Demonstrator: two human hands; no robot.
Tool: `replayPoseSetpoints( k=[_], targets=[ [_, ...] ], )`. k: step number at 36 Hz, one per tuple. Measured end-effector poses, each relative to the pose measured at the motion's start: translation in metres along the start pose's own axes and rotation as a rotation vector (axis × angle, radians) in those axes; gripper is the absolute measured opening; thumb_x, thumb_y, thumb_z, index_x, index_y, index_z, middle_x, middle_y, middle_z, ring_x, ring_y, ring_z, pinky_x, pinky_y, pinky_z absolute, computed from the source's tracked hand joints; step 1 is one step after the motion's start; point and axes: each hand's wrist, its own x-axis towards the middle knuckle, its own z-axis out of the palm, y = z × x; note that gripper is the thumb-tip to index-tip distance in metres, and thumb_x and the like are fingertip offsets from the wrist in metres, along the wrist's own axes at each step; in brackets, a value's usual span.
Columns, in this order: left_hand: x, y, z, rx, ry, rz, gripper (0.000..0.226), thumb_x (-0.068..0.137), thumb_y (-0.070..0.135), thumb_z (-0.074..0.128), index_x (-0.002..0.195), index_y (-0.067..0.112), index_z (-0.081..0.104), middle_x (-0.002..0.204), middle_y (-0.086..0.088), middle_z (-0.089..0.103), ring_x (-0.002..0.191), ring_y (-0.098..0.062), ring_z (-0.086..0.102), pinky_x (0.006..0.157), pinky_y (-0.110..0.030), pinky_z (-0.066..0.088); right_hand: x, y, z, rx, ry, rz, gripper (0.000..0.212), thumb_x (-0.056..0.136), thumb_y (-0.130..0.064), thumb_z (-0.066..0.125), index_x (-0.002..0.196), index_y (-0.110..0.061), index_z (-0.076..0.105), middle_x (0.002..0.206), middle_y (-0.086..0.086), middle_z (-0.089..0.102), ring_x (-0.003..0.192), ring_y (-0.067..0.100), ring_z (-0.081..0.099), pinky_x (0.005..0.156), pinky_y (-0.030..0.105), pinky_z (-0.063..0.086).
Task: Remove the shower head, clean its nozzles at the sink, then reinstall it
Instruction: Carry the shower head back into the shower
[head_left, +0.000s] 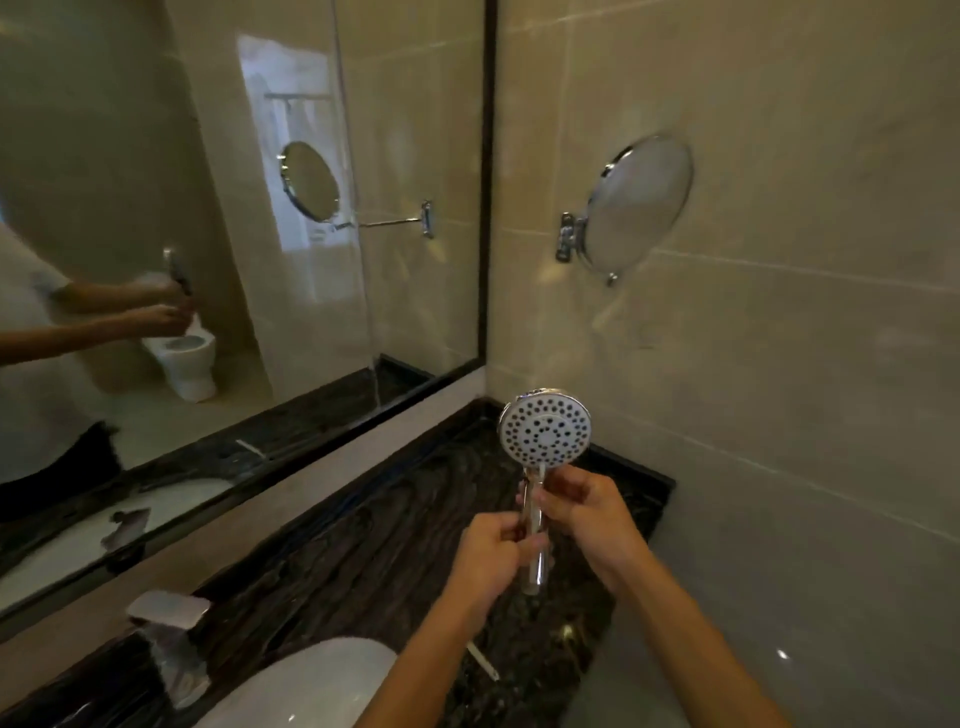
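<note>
A chrome shower head (544, 428) with a round white nozzle face stands upright above the dark marble counter (363, 545), nozzles facing me. My left hand (488, 558) grips the lower part of its chrome handle. My right hand (587, 512) pinches the handle higher up, just under the round face. The white sink basin (311, 680) lies at the bottom, left of my forearms, with a chrome faucet (171, 639) at its left.
A big wall mirror (234, 208) runs along the left behind the counter. A round chrome shaving mirror (636, 208) sticks out from the tiled right wall. A thin white stick-like object (483, 660) lies on the counter near the basin.
</note>
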Motion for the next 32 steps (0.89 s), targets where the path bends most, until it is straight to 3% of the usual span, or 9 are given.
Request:
replayPoseSetpoints(
  k=[3, 6, 8, 12, 16, 21, 26, 32],
  targets=[
    [0.01, 0.005, 0.035, -0.017, -0.12, 0.022, 0.008, 0.088, 0.001, 0.067, 0.091, 0.003, 0.074, 0.084, -0.015, 0.074, 0.081, -0.028, 0.074, 0.078, -0.039, 0.06, -0.014, -0.004, -0.034, 0.017, 0.142, -0.03, 0.02, 0.089, 0.005, 0.066, 0.099, -0.01, 0.074, 0.097, 0.009, 0.078, 0.096, 0.026, 0.074, 0.088, 0.04, 0.059],
    [0.015, 0.005, 0.072, -0.023, -0.245, 0.047, 0.006, 0.084, 0.007, 0.071, 0.086, 0.006, 0.076, 0.085, -0.019, 0.076, 0.082, -0.035, 0.074, 0.08, -0.045, 0.059, -0.035, -0.007, -0.068, 0.006, 0.268, -0.04, 0.018, 0.088, 0.005, 0.067, 0.1, -0.007, 0.073, 0.098, 0.012, 0.078, 0.097, 0.029, 0.074, 0.088, 0.039, 0.059],
    [0.016, 0.004, 0.098, 0.005, -0.346, 0.055, 0.012, 0.081, 0.012, 0.072, 0.088, 0.003, 0.075, 0.085, -0.019, 0.076, 0.08, -0.033, 0.073, 0.074, -0.042, 0.059, -0.053, -0.007, -0.091, -0.008, 0.366, -0.045, 0.018, 0.088, 0.007, 0.067, 0.103, -0.002, 0.072, 0.1, 0.015, 0.077, 0.098, 0.031, 0.074, 0.089, 0.042, 0.059],
    [-0.002, 0.011, 0.16, 0.052, -0.507, 0.057, 0.01, 0.087, 0.0, 0.067, 0.09, -0.009, 0.068, 0.073, -0.017, 0.066, 0.069, -0.028, 0.064, 0.054, -0.026, 0.049, -0.104, -0.01, -0.137, -0.035, 0.557, -0.049, 0.021, 0.088, 0.009, 0.065, 0.105, -0.001, 0.071, 0.099, 0.013, 0.077, 0.091, 0.022, 0.073, 0.081, 0.033, 0.06],
    [-0.029, 0.017, 0.221, 0.075, -0.684, 0.09, 0.008, 0.087, -0.005, 0.065, 0.082, 0.001, 0.067, 0.061, -0.006, 0.059, 0.047, -0.008, 0.054, 0.044, -0.018, 0.043, -0.16, -0.017, -0.178, -0.037, 0.713, -0.067, 0.018, 0.089, 0.008, 0.065, 0.101, -0.004, 0.072, 0.091, 0.008, 0.075, 0.087, 0.02, 0.068, 0.082, 0.037, 0.06],
    [-0.065, 0.019, 0.295, 0.088, -0.877, 0.095, 0.013, 0.087, -0.005, 0.066, 0.083, 0.007, 0.069, 0.06, 0.002, 0.061, 0.049, -0.004, 0.055, 0.048, -0.016, 0.043, -0.229, -0.026, -0.223, -0.055, 0.905, -0.089, 0.018, 0.089, 0.009, 0.064, 0.1, -0.003, 0.071, 0.091, 0.01, 0.074, 0.087, 0.02, 0.067, 0.076, 0.03, 0.059],
    [-0.113, 0.022, 0.369, 0.099, -1.028, 0.13, 0.007, 0.086, -0.001, 0.067, 0.082, 0.004, 0.07, 0.067, -0.009, 0.064, 0.055, -0.016, 0.057, 0.046, -0.02, 0.044, -0.3, -0.032, -0.268, -0.098, 1.071, -0.085, 0.015, 0.092, 0.004, 0.063, 0.102, -0.003, 0.07, 0.098, 0.018, 0.075, 0.093, 0.026, 0.071, 0.088, 0.044, 0.059],
    [-0.171, 0.024, 0.451, 0.079, -1.227, 0.148, 0.013, 0.087, -0.004, 0.063, 0.083, 0.004, 0.072, 0.068, -0.007, 0.071, 0.055, -0.012, 0.065, 0.053, -0.023, 0.049, -0.381, -0.036, -0.321, -0.189, 1.254, -0.09, 0.013, 0.092, 0.002, 0.062, 0.097, -0.006, 0.071, 0.093, 0.015, 0.076, 0.091, 0.026, 0.073, 0.085, 0.045, 0.058]
  ],
)
